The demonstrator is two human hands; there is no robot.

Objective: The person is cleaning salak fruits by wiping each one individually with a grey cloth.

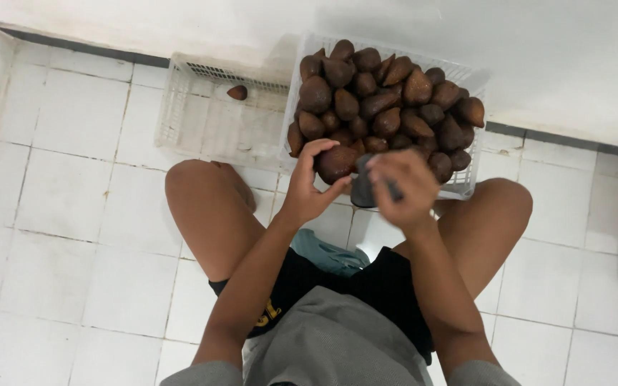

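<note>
Fingers of the left hand (307, 187) curl around a brown, scaly fruit (336, 163), thumb on its near side and fingertips over its top, so the hand is clamped on it just at the near rim of the full crate (466, 187). Next to it, the right hand (403, 187) is closed on a dark grey tool (363, 189), blurred in the picture, whose end touches or nearly touches the held fruit; its exact shape cannot be told. That white plastic crate is heaped well above its walls with more brown fruits (384, 100), and its far edge sits against the base of the pale wall (538, 50). To its left, touching side by side, lies a second white crate (180, 107) holding a single fruit (237, 92) near its far edge. Both hands work in the narrow gap between the person's bare knees, which flank the near rim of the full crate. White floor tiles (66, 236) stretch open to the left and right of the legs, with the most room on the left.
</note>
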